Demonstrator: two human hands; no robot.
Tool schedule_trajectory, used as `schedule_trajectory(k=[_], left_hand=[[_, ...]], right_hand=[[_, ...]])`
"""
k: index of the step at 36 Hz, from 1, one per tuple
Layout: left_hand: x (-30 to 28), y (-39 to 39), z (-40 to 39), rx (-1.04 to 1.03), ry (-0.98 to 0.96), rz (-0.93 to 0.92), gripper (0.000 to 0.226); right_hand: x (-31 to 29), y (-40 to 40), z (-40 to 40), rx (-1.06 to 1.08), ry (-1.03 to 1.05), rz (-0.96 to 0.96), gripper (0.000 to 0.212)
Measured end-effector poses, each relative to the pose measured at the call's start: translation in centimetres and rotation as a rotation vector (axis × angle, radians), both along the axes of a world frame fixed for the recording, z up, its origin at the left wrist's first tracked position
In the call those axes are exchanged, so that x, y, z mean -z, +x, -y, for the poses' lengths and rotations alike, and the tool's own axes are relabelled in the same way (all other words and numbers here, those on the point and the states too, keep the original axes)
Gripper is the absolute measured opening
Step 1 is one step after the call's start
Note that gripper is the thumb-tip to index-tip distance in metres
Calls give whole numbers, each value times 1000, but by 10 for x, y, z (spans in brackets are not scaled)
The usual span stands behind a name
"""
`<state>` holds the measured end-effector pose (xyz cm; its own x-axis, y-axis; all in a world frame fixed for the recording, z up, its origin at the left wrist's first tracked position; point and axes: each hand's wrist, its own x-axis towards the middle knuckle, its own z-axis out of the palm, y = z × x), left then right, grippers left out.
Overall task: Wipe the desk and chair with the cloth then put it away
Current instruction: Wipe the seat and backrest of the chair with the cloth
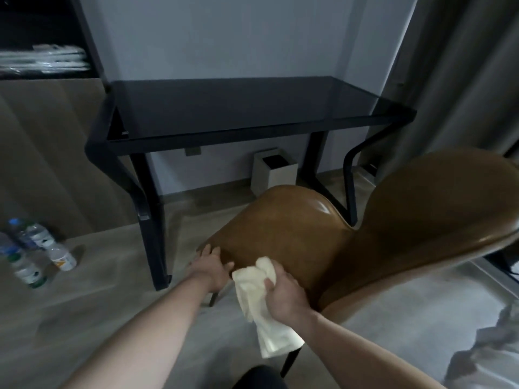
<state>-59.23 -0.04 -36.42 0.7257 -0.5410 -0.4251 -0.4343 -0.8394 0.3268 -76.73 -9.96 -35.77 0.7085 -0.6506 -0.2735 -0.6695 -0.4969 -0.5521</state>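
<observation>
The cream, crumpled terry cloth (264,299) was bunched in my right hand (283,296), my fingers curled tight around its middle so that a wad stuck out ahead of my knuckles and a long tail hung down past my wrist toward the floor. The wad was pressed against the near edge of the tan, smooth, leather-look moulded chair (323,237), down at the front corner of the seat. My left hand (210,265) lay just beside it, fingers spread flat over the seat's rim, bracing the chair rather than gripping anything.

I judged the step in hand to be wiping the chair seat, and doing it well meant a few things. The seat was glossy and curved, so I needed the flat of the wad in full contact, not just a corner, and I had to follow the curve up toward the back in overlapping passes. The hanging tail could drag along the floor and pick up grit, so gathering it into my palm would have kept the cloth clean. The chair stood on thin dark legs (290,360) and looked light enough to slide, so my braced left hand mattered whenever I pushed away from myself.

The black glass-topped desk (252,108) stood beyond the chair, bare on top; I could not tell from its surface whether it was wiped.
</observation>
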Motion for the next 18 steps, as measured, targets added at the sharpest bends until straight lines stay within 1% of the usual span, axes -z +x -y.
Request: schedule_trajectory(k=[4,5,8,11,15,18], left_hand=[[-41,-17,-15,-90,-154,38,49],[-51,-21,-21,-104,-184,57,49],[-81,-34,-38,-128,-245,92,59],[-105,-51,-50,-166,-347,51,61],[-129,-82,-53,-58,-450,-44,64],[-143,-113,-43,32,-522,-147,64]], right_hand=[[-42,-18,-6,6,49,153,53],[-55,-24,-7,11,67,200,53],[-95,-43,-11,-21,100,346,51],[-138,-64,-14,-77,27,506,48],[-186,-97,-4,-64,-57,648,46],[-213,-125,7,-18,-57,752,46]])
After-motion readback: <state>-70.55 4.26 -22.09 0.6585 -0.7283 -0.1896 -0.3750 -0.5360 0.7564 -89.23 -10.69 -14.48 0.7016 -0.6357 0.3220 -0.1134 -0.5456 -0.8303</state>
